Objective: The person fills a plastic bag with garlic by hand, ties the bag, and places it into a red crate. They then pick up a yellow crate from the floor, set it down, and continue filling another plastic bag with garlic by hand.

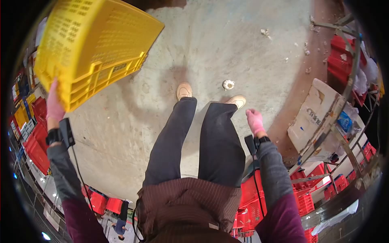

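Observation:
My left hand (55, 103), in a pink glove, grips the rim of a yellow plastic crate (93, 44) at the upper left. The crate is tilted, with its perforated sides toward me, and its inside is hidden. My right hand (254, 120), also pink-gloved, hangs beside my right leg with its fingers curled in, and nothing shows in it. A whole garlic bulb (228, 84) lies on the concrete floor (227, 44) just ahead of my right shoe, apart from both hands.
Scraps of garlic skin (265, 33) lie farther ahead. On the right stands a metal frame (352, 69) with a flattened cardboard piece (314, 117) against it. Red crates (249, 194) sit behind me and along both sides. A person (119, 227) is in the background, lower left.

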Demonstrator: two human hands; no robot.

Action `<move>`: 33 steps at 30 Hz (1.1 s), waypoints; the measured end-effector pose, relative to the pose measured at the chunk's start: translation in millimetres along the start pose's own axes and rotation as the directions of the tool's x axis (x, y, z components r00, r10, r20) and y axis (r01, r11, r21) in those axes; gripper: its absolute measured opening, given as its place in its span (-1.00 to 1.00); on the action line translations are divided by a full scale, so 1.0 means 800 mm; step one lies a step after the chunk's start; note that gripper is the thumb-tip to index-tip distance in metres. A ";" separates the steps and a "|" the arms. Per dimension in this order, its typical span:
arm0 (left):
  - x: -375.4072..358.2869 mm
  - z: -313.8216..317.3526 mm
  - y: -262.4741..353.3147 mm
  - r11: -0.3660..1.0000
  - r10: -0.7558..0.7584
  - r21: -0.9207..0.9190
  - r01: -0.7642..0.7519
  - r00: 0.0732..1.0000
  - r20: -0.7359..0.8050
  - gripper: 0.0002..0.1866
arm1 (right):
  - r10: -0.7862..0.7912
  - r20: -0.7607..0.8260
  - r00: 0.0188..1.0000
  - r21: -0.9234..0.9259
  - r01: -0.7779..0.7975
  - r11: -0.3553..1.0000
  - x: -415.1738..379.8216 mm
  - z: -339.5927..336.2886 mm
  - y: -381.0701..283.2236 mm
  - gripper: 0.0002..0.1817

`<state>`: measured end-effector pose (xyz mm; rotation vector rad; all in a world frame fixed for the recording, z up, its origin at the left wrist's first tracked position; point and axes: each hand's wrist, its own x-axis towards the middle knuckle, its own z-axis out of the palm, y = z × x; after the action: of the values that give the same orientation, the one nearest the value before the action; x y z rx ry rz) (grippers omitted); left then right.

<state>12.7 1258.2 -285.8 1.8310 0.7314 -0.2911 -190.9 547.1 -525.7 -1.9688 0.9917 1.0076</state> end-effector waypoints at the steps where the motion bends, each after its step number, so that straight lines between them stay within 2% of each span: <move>1: -0.005 0.002 0.002 0.990 0.072 0.127 -0.069 0.997 -0.015 -0.52 | -0.002 -0.003 1.000 0.002 0.002 1.000 0.039 0.025 -0.001 -0.66; 3: -0.016 -0.006 0.010 0.996 0.008 0.094 -0.003 0.998 -0.059 -0.52 | 0.029 -0.009 1.000 -0.022 -0.029 0.999 0.122 0.078 0.006 -0.63; 5: -0.018 0.013 0.035 0.923 -0.336 -0.211 0.321 0.941 -0.041 -0.53 | -0.035 -0.080 0.996 -0.220 0.017 0.975 0.183 0.122 -0.003 -0.45; 6: -0.019 -0.007 0.028 0.957 -0.276 -0.103 0.272 0.961 -0.028 -0.53 | -0.023 -0.074 0.997 -0.217 0.006 0.976 0.197 0.137 -0.022 -0.45; 7: -0.022 -0.029 0.022 0.976 -0.217 0.008 0.217 0.976 -0.011 -0.53 | 0.141 -0.023 0.990 0.017 -0.140 0.990 0.203 0.147 -0.051 -0.43; 8: -0.031 -0.019 0.024 0.979 -0.172 0.097 0.179 0.982 -0.072 -0.53 | 0.284 0.062 0.957 0.239 -0.291 0.926 0.214 0.161 -0.068 -0.39; 9: -0.038 -0.006 0.030 0.971 -0.121 0.190 0.143 0.985 -0.125 -0.53 | 0.292 0.075 0.953 0.242 -0.302 0.922 0.231 0.179 -0.067 -0.39; 11: -0.045 -0.049 0.027 0.961 -0.153 0.216 0.174 0.982 -0.112 -0.52 | 0.296 -0.214 0.931 0.138 -0.271 0.953 0.256 0.211 -0.062 -0.27; 12: -0.050 -0.098 0.018 0.934 -0.095 0.336 0.121 0.991 -0.092 -0.53 | 0.271 -0.378 0.885 0.045 -0.275 0.960 0.261 0.221 -0.064 -0.25; 13: -0.048 -0.120 0.015 0.892 -0.037 0.447 0.059 0.998 -0.059 -0.55 | 0.284 -0.371 0.884 0.053 -0.285 0.957 0.278 0.232 -0.045 -0.25; 15: -0.072 0.012 0.032 0.862 -0.103 0.482 0.156 0.986 -0.135 -0.56 | 0.315 -0.219 0.923 0.323 -0.236 0.916 0.304 0.242 0.003 -0.28; 16: -0.089 0.036 0.025 0.914 -0.043 0.397 0.087 0.992 -0.119 -0.56 | 0.326 -0.223 0.919 0.337 -0.241 0.910 0.287 0.225 0.001 -0.28; 17: -0.110 0.076 0.025 0.834 0.032 0.551 -0.018 0.999 -0.016 -0.57 | 0.315 -0.108 0.943 0.417 -0.245 0.875 0.256 0.197 -0.003 -0.23; 18: -0.132 0.116 0.025 0.960 -0.016 0.270 0.069 0.981 -0.194 -0.53 | 0.287 -0.005 0.958 0.496 -0.247 0.832 0.224 0.164 -0.009 -0.18; 19: -0.161 0.168 0.035 0.914 0.021 0.396 0.088 0.964 -0.263 -0.47 | 0.300 -0.032 0.953 0.394 -0.264 0.880 0.190 0.127 -0.009 -0.20; 20: -0.177 0.189 0.045 0.973 -0.067 0.202 0.113 0.973 -0.223 -0.45 | 0.218 -0.001 0.976 0.340 -0.204 0.918 0.176 0.101 0.024 -0.20; 21: -0.200 0.186 0.031 0.601 0.305 0.770 -0.214 0.952 0.027 -0.43 | 0.264 -0.003 0.964 0.305 -0.251 0.919 0.149 0.067 0.047 -0.22; 22: -0.213 0.191 0.040 0.230 0.407 0.931 -0.283 0.897 0.172 -0.42 | 0.268 -0.043 0.962 0.204 -0.254 0.945 0.122 0.031 0.072 -0.23; 23: -0.208 0.207 0.049 0.201 0.477 0.919 -0.340 0.853 0.211 -0.48 | 0.319 -0.087 0.944 0.136 -0.306 0.942 0.092 -0.012 0.083 -0.24; 24: -0.207 0.232 0.058 0.620 0.402 0.726 -0.298 0.915 0.032 -0.51 | 0.369 -0.076 0.926 0.119 -0.359 0.926 0.063 -0.052 0.106 -0.23; 25: -0.213 0.256 0.076 0.902 0.237 0.387 -0.191 0.969 -0.073 -0.54 | 0.415 -0.125 0.901 0.092 -0.406 0.909 0.034 -0.083 0.134 -0.22; 26: -0.214 0.312 0.102 0.977 0.172 0.152 -0.146 0.969 -0.176 -0.57 | 0.450 -0.140 0.882 0.122 -0.436 0.892 0.002 -0.115 0.155 -0.18; 27: -0.219 0.385 0.132 0.990 0.078 -0.093 -0.104 0.964 -0.253 -0.59 | 0.511 -0.141 0.848 0.210 -0.479 0.852 -0.022 -0.139 0.181 -0.16; 28: -0.235 0.444 0.161 0.996 0.076 0.074 -0.058 0.962 -0.261 -0.60 | 0.500 -0.195 0.844 0.223 -0.458 0.860 -0.044 -0.154 0.212 -0.26; 29: -0.238 0.493 0.160 0.986 0.141 0.122 -0.115 0.962 -0.234 -0.59 | 0.509 -0.216 0.833 0.262 -0.453 0.852 -0.068 -0.170 0.229 -0.23; 30: -0.263 0.560 0.186 0.980 0.169 0.129 -0.149 0.972 -0.161 -0.47 | 0.502 -0.249 0.828 0.228 -0.454 0.861 -0.090 -0.182 0.236 -0.22; 31: -0.263 0.592 0.152 0.899 0.327 0.312 -0.307 0.945 -0.010 -0.44 | 0.454 -0.319 0.832 0.184 -0.416 0.891 -0.102 -0.179 0.260 -0.20; 32: -0.281 0.623 0.157 0.986 0.067 0.124 -0.109 0.950 0.304 -0.42 | 0.480 -0.285 0.830 0.239 -0.423 0.874 -0.123 -0.187 0.252 -0.24; 33: -0.314 0.656 0.159 0.923 0.212 0.186 -0.336 0.850 0.482 -0.36 | 0.501 -0.247 0.830 0.295 -0.428 0.854 -0.145 -0.197 0.240 -0.29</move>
<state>-29.5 664.9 -256.1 1.9855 0.0961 -0.6254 -351.1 363.2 -400.4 -1.7583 1.7572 0.7852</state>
